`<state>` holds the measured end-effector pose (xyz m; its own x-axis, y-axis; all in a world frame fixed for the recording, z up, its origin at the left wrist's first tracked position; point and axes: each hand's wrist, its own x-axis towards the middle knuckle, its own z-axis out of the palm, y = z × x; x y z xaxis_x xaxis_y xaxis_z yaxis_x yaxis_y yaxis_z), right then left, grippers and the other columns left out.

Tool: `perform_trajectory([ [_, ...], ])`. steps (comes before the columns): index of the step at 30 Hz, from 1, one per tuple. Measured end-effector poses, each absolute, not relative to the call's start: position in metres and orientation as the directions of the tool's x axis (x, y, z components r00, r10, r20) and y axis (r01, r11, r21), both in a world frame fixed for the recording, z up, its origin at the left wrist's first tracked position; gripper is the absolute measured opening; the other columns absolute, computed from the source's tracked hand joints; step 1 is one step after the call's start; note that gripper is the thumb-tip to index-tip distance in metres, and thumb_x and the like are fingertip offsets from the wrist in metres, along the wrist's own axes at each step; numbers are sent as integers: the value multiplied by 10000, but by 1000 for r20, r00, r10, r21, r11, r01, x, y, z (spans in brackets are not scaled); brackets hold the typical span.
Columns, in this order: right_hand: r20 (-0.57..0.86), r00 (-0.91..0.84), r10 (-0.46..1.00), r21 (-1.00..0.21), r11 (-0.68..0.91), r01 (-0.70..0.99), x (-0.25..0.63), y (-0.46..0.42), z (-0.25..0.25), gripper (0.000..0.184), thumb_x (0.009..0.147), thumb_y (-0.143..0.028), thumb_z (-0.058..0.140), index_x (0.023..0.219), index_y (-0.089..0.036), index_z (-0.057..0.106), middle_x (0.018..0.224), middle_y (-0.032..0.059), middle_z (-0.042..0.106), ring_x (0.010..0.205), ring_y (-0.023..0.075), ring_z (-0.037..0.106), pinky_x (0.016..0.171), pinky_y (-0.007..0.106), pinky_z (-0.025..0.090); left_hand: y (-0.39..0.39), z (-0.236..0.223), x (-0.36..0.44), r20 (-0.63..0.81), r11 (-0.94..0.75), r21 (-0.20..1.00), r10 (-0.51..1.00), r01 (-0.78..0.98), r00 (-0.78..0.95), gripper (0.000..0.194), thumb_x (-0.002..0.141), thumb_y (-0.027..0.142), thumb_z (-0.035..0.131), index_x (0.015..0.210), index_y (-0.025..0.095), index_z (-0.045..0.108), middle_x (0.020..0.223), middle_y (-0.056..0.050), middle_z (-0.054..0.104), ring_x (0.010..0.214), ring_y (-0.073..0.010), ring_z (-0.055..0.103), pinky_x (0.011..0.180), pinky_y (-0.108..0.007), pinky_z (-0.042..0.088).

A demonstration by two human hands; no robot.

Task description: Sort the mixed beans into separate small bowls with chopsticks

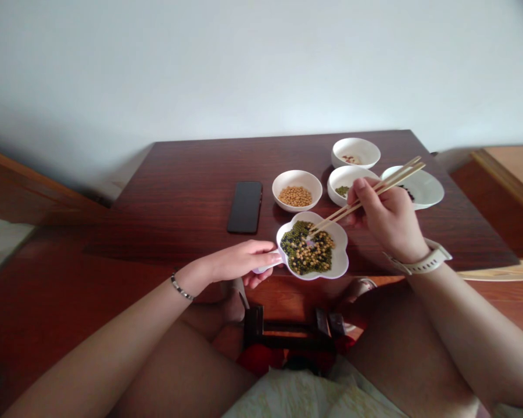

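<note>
The white flower-shaped dish point(341, 247) sits at the near edge of the counter point(192, 186); you can't tell whether it rests there or is held clear. Your fingers partly cover its handle, and the chopsticks point(337, 217) cross its rim, their tips hard to make out among the beans. Inside, green, black and yellow beans lie mixed, greener toward the far left, with a pale patch of bottom showing. Your left hand point(248, 262) is closed around the handle; your right hand point(386, 217) is curled around the chopsticks, hiding part of the green-bean bowl point(353, 173) and the dark contents of the wide bowl point(427, 188). The yellow-bean bowl point(314, 184) stands just beyond the dish, near a phone point(244, 207).
</note>
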<state>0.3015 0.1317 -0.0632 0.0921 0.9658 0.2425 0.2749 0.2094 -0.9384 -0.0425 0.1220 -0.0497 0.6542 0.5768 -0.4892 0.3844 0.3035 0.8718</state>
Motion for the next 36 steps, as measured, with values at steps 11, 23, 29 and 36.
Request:
perform_trajectory([
  [11,225,72,972,-940,197,278,297,130,-56,825,1104,-1025,811,830,-249,751,633,51,740,544,185,686,525,274,524,122,-48,-43,-487,310,873,569,376,663,499,1250,601,809,915,251,690,872,-26,736,652,-161,655,596,-286,500],
  [23,222,68,973,-954,202,223,305,136,-63,780,1121,-988,838,884,-249,758,618,25,723,525,154,646,520,252,479,128,-55,-51,-503,280,864,478,418,720,516,1317,668,719,1058,232,622,983,0,703,742,-144,648,707,-315,493],
  [29,213,20,977,-952,203,229,301,136,-61,796,1144,-978,817,856,-238,758,626,39,734,543,157,663,524,252,491,128,-57,-52,-495,269,869,462,416,736,481,1350,633,671,1095,229,615,996,12,683,755,-140,644,719,-329,474],
  [36,238,12,971,-947,229,223,298,136,-60,810,1108,-1014,827,867,-244,748,612,22,717,542,162,665,528,246,515,129,-58,-52,-495,264,869,469,418,731,496,1343,657,674,1096,230,621,979,11,687,746,-146,641,711,-332,474],
])
